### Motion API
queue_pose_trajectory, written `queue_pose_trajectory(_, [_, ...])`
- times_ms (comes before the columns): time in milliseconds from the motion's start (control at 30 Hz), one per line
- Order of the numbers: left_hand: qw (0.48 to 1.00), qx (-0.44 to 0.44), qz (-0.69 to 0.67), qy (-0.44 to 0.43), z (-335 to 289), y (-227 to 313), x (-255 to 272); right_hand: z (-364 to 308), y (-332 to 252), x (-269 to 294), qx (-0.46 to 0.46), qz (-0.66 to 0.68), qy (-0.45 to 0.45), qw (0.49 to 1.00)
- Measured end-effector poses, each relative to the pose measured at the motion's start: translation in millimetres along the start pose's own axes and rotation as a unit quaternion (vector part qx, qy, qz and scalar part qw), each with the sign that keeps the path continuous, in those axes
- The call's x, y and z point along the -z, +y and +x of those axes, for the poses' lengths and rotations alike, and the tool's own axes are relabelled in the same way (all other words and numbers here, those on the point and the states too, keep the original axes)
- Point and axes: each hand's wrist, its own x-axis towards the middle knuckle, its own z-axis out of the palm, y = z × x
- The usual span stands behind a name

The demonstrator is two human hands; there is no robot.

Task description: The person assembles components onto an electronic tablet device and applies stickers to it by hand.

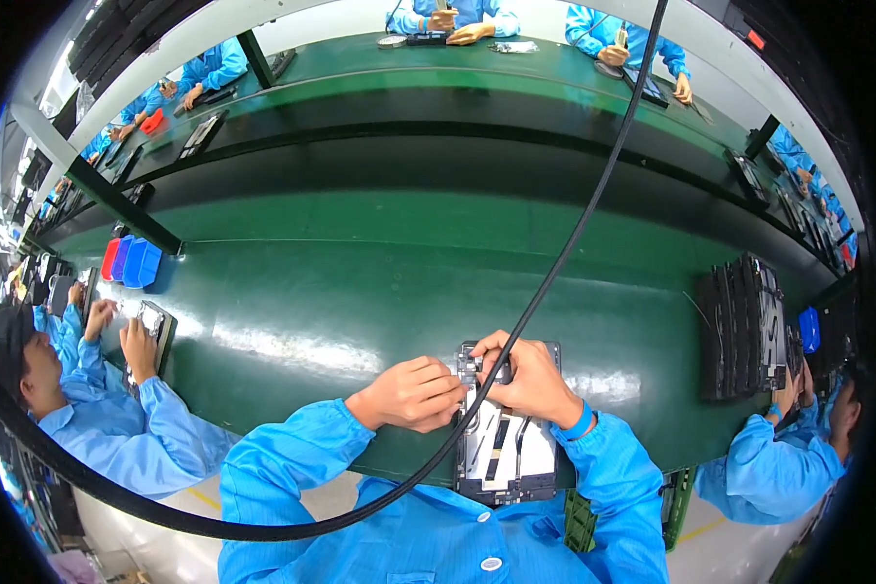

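Observation:
An opened tablet-like device [547, 453], with a black frame and silver-white insides crossed by dark strips, lies upright in front of me at the table's near edge. My left hand [414, 394] is closed at its upper left edge, fingertips pinched together; what they hold, if anything, is too small to make out. Over the device's upper part my right hand [530, 382] bends, its thumb and fingers curled in close to the left fingertips. Whatever lies between those fingers is hidden. A blue band circles my right wrist.
A black cable [594, 204] hangs across the view, passing in front of my right hand and the device. Upright dark devices [740, 331] are stacked at the right. Blue bins [141, 263] stand at the left on the green table [302, 292]. Co-workers sit on both sides and opposite.

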Motion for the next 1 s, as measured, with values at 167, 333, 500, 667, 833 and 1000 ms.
queue_pose_trajectory(167, [1.0, 0.009, -0.018, -0.009, 1, 0, 1, -2, -6, 3, -0.023, -0.001, 0.001, 1.0])
queue_pose_trajectory(333, [1.0, -0.007, -0.018, 0.004, 4, -3, 2, -2, -12, 4, -0.04, 0.012, 0.006, 0.999])
queue_pose_trajectory(500, [0.999, 0.008, -0.049, -0.009, 7, -6, 3, 0, -11, 5, -0.034, -0.008, 0.003, 0.999])
queue_pose_trajectory(667, [0.998, 0.016, -0.055, -0.01, 9, -5, 2, 0, -7, 4, -0.013, -0.021, 0.002, 1.0])
queue_pose_trajectory(833, [0.999, -0.03, -0.017, -0.001, 1, -7, -8, -2, -10, 2, -0.013, -0.032, 0.01, 0.999])
queue_pose_trajectory(1000, [0.999, 0.01, -0.041, -0.015, -6, -4, -11, -4, -3, -1, -0.002, -0.004, 0.013, 1.0])
